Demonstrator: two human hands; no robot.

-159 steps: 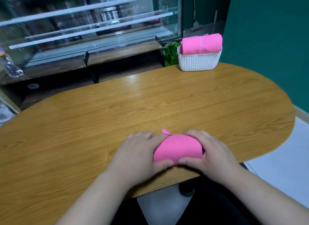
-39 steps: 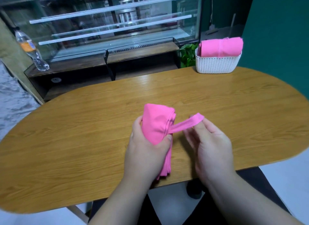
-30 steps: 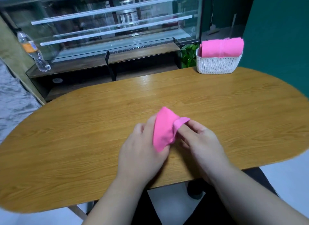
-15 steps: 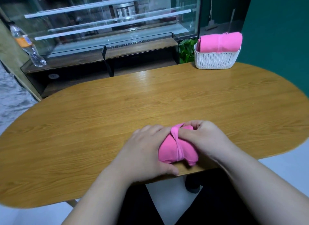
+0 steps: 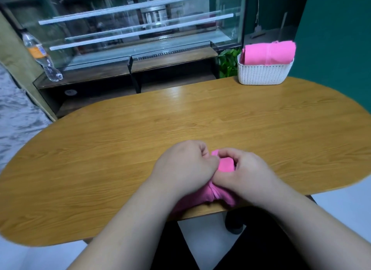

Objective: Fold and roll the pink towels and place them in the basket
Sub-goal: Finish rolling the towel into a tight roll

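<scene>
Left hand (image 5: pixel 185 167) and right hand (image 5: pixel 248 174) gripping a rolled pink towel (image 5: pixel 210 191) at the oval wooden table's (image 5: pixel 120 149) near edge, white basket (image 5: pixel 264 74) holding pink towels (image 5: pixel 269 52) at the far corner

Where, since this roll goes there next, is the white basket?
Head view: the white basket stands at the table's far right edge, beside the green plant, holding a pink roll.

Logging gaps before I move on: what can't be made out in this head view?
All in the head view:
- rolled pink towel on the oval wooden table: the left hand and right hand cover most of it, so how its end is tucked is hidden.
- white woven plastic basket: its wall hides how many towels lie under the pink roll on top.
- clear plastic bottle, far left: label too small to read.
</scene>
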